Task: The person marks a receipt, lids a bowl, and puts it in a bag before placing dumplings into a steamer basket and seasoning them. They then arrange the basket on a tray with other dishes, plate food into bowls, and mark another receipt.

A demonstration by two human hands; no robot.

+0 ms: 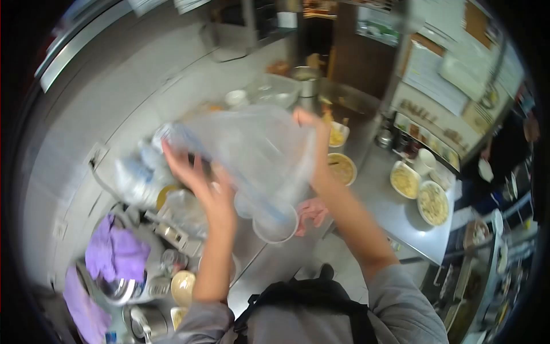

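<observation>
A large clear plastic bag (258,143) is stretched between my two hands, blurred by motion. My left hand (197,178) is at the bag's left side, fingers spread and the bag near its fingertips. My right hand (312,129) is closed on the bag's upper right edge. Below the bag stands a white round container (276,226), its inside partly hidden behind the plastic. A pink cloth or glove (311,215) lies just right of that container.
Bowls of yellow food (341,168) stand beyond my right forearm. Two more food bowls (432,203) sit on the right metal table (424,241). Purple cloths (116,248) lie at the left, near filled plastic bags (137,178). A person (507,143) stands at the far right.
</observation>
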